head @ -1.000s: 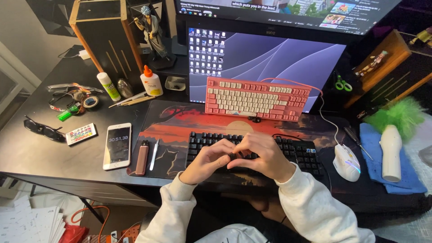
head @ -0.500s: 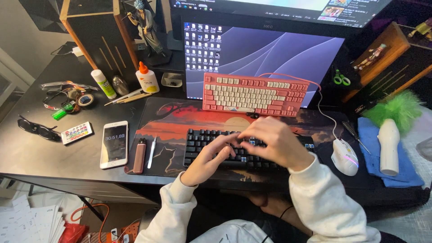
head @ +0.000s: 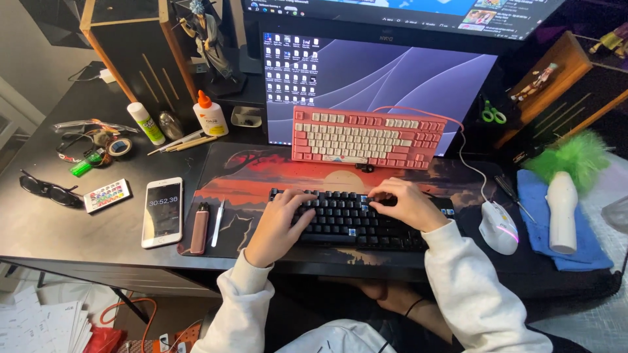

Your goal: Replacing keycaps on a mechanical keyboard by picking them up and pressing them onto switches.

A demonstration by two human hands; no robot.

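A black keyboard [head: 353, 225] lies on a red and black desk mat [head: 261, 176] in front of me. My left hand [head: 275, 222] rests on the keyboard's left end, fingers spread over the keys and holding nothing. My right hand [head: 405, 204] lies on the upper right part of the keys, fingers curled down onto them. Behind it a pink and white keyboard [head: 369, 138] leans against a monitor [head: 392, 72]. A white mouse [head: 498, 227] sits to the right of my right hand.
Left of the mat lie a white phone [head: 163, 212], a brown pen-shaped device [head: 199, 227], a small colourful remote [head: 107, 195] and dark glasses [head: 43, 189]. Glue bottles [head: 209, 114] and a figurine [head: 206, 36] stand at the back. A blue cloth [head: 556, 222] with a white handle lies right.
My hands were pressed together over the middle of the black keyboard. They have parted: the left went to the left end, the right to the upper right keys.
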